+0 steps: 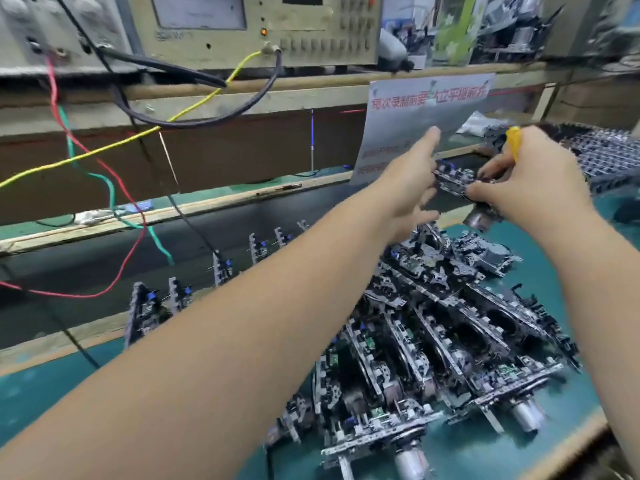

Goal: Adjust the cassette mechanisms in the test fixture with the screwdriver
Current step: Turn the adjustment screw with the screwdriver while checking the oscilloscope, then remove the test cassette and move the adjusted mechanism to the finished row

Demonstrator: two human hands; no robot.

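Upper right of the frame, both hands hold one cassette mechanism (457,181) up over the pile (433,341). Left hand (412,181) pinches its left end, forefinger straight; right hand (533,178) grips the other end plus a yellow screwdriver (513,142).

My two hands (412,188) (533,181); one yellow-handled screwdriver (513,142); one raised metal cassette mechanism (457,180); six upright mechanisms (221,268) on the conveyor.

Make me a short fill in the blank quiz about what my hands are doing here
1. Both hands hold one metal cassette mechanism in the ____.
2. The right hand also grips a screwdriver whose handle is ____.
3. The left hand has its index finger ____.
Missing: air; yellow; straight
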